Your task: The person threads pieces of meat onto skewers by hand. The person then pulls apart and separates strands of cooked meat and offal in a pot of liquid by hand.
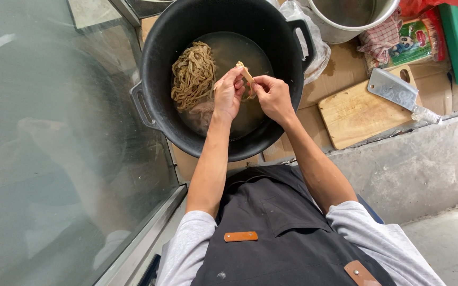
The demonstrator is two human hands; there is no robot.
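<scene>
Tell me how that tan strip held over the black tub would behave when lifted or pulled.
The tan strip probably handles limp: it bends between the left hand and right hand. It is likely wet and slippery, since the black tub holds murky liquid. It seems light, pinched by fingertips alone.

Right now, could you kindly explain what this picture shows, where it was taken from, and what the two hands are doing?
There is one picture, from a camera worn on a person's head, looking down at their own bare hands. The left hand and right hand together pinch a tan strip over a black two-handled tub holding cloudy water and a bundle of similar strips. To the right lie a wooden cutting board with a cleaver on it, and a metal pot beyond.
</scene>
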